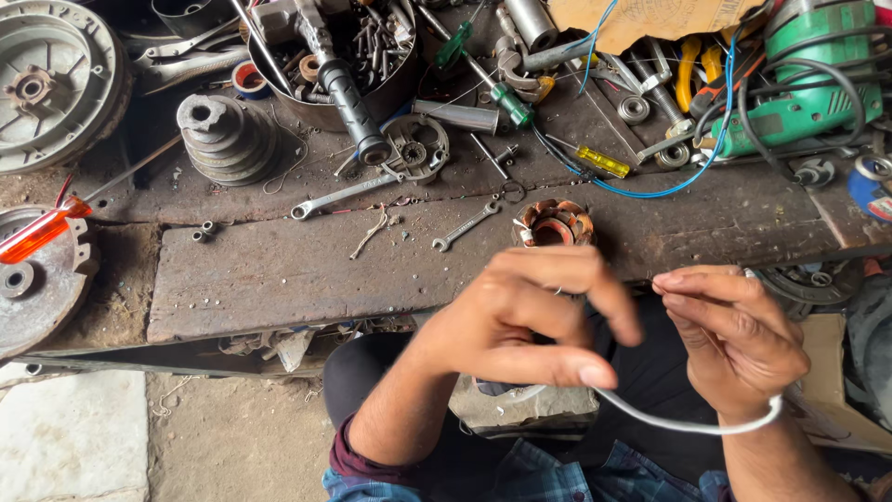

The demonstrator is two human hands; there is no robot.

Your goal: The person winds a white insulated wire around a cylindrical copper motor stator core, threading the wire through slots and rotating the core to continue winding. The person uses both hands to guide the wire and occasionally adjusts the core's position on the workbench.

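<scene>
My left hand is blurry, so I can't tell if its fingers pinch the thin white cord. The cord slips behind my right hand, and its end above those fingertips is too small to see. My left fingers cover the lower edge of the round copper wire coil. The green power drill is cut off up top.

The two hands are near, in front of the bench. The left hand is left of the right hand. A cord runs from one to the other, under the right wrist. The wound coil sits on the bench just behind the left hand. A small spanner lies left of it. The drill lies far right.
</scene>
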